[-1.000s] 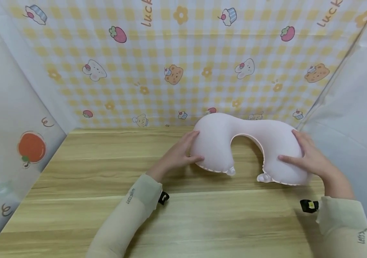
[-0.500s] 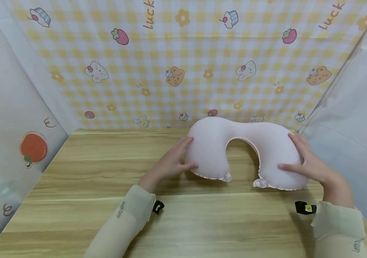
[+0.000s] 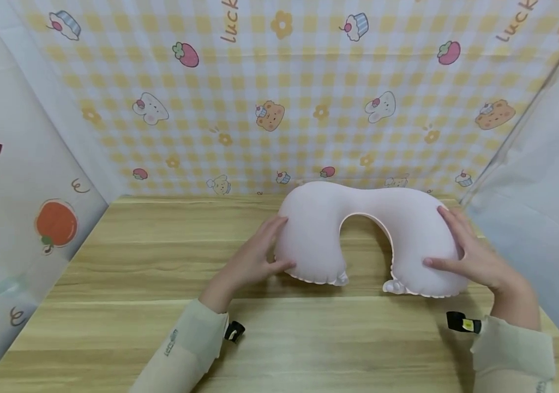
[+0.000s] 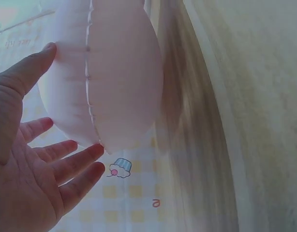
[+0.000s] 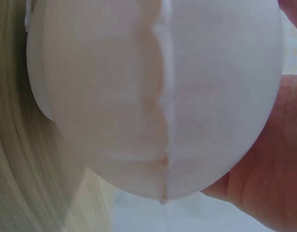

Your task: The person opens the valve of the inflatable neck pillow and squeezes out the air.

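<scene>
A pale pink U-shaped neck pillow [image 3: 308, 234] stands toward the back right of the table, its two ends facing the front. My left hand [image 3: 254, 259] is at its left lobe, fingers spread and fairly straight. In the left wrist view those fingertips [image 4: 97, 152] are right at the pillow's rounded side, near the seam, with the palm apart from it. My right hand [image 3: 478, 259] grips the right lobe, its thumb on the front face and fingers along the outer edge. In the right wrist view the pillow [image 5: 211, 96] hides most of those fingers.
A wood-grain table [image 3: 308, 349] runs up to a yellow checked cloth backdrop [image 3: 240, 82]. White sheets hang on the left [image 3: 9, 185] and right [image 3: 544, 202]. A dark strap piece [image 3: 234, 331] sticks out by the left cuff, another [image 3: 462, 323] by the right.
The neck pillow has shifted left and toward me, with both hands moving along with it. The hands keep much the same places on its lobes.
</scene>
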A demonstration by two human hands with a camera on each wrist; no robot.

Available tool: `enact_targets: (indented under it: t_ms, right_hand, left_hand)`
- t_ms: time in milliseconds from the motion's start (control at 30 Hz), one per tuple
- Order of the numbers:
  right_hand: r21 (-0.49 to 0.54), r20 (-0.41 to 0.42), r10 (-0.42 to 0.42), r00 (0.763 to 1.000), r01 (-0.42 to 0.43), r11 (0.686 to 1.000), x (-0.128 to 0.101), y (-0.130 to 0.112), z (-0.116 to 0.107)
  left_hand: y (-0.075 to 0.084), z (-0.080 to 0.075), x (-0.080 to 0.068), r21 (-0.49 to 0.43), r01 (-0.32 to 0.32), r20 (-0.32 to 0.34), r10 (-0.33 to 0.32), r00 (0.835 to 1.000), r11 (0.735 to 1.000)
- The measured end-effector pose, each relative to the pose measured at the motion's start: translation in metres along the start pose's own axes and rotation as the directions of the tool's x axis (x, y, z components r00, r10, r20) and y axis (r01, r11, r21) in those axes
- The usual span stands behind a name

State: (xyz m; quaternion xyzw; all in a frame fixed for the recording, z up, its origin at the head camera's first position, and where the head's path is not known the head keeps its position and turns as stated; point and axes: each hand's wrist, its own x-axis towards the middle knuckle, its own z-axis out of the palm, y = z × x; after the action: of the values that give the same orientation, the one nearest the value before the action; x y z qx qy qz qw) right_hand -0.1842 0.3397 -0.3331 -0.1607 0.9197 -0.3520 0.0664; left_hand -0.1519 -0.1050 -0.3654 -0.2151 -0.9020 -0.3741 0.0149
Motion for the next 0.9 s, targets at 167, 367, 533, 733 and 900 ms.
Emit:
enact_targets:
  t_ms: [167,367,533,733,900]
  right_hand:
    - [0.02,0.017,-0.011,1.0,0.01,1.0,-0.002,-0.004,-0.001]
    - [0.036,0.063,-0.028,0.998,0.025,0.999,-0.004,-0.011,-0.004]
    - [0.014,0.073,-0.047,0.996,0.046,0.999,-0.003,-0.016,-0.004]
    - [0.01,0.09,-0.063,0.994,0.062,0.998,-0.006,-0.018,0.007]
    - [0.045,0.09,-0.079,0.993,0.075,0.996,-0.01,-0.02,0.009]
  left_hand:
    - [0.003,-0.001,-0.006,-0.017,0.015,-0.005,-0.015,1.0,1.0]
    - [0.005,-0.005,-0.014,-0.015,0.039,-0.018,-0.039,0.999,0.999]
    - [0.006,-0.01,-0.021,-0.004,0.035,-0.034,-0.035,0.999,0.999]
    - [0.003,-0.014,-0.036,0.042,0.024,-0.052,-0.022,0.998,0.999]
    - [-0.001,-0.016,-0.047,0.068,0.023,-0.054,-0.019,0.998,0.997]
